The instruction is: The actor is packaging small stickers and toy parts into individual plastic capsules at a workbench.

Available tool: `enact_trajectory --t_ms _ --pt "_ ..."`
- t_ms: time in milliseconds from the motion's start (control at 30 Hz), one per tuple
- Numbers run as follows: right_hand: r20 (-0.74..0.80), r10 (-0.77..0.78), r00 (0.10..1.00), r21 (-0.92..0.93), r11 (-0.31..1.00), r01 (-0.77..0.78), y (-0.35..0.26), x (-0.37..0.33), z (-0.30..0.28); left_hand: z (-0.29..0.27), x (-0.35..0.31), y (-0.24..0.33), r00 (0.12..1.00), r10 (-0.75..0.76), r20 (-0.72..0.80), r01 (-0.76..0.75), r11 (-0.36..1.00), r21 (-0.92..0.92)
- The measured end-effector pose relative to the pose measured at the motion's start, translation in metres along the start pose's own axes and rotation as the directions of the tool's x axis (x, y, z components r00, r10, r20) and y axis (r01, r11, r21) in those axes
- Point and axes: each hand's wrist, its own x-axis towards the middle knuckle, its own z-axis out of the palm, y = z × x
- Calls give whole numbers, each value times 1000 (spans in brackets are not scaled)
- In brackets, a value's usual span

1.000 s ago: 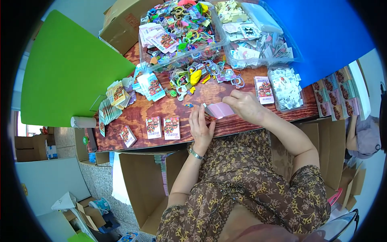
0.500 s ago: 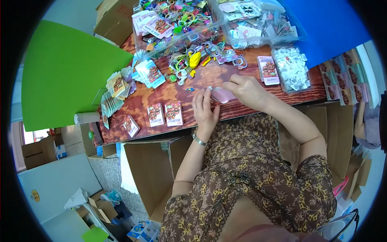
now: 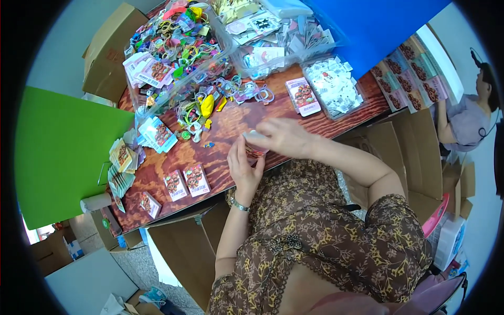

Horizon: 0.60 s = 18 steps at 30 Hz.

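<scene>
My left hand (image 3: 244, 169) is closed round a small pink printed packet (image 3: 255, 153) at the table's near edge. Over the packet's top reaches my right hand (image 3: 286, 137), its fingers smeared by motion, so their grip cannot be made out. Beyond the hands lie small coloured trinkets and hair ties (image 3: 199, 113), with a yellow piece (image 3: 207, 106) among them. To the left, two small printed boxes (image 3: 197, 180) lie side by side, and a third box (image 3: 150, 205) is farther left. A stack of pink printed cards (image 3: 303, 97) sits to the right of my hands.
A clear bin (image 3: 223, 37) heaped with trinkets and another bin (image 3: 289, 64) of cards stand at the back. A clear tray (image 3: 336, 113) holds white packets. Fanned cards (image 3: 122, 176) lie by a green board (image 3: 63, 157). At right is a co-worker (image 3: 464, 118).
The view has swung, so the table sits farther left and the co-worker shows more. The packet now turns its printed face up, and my right hand has moved over its top.
</scene>
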Motion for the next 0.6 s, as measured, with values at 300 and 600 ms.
enact_trajectory --t_ms 300,600 --pt "-198 720 665 -144 650 -746 145 -93 -73 -1 0 -11 998 -18 66 21 999 -42" --pt "-72 929 364 -330 322 -887 183 -83 -50 -1 3 -7 997 -9 72 12 999 -45"
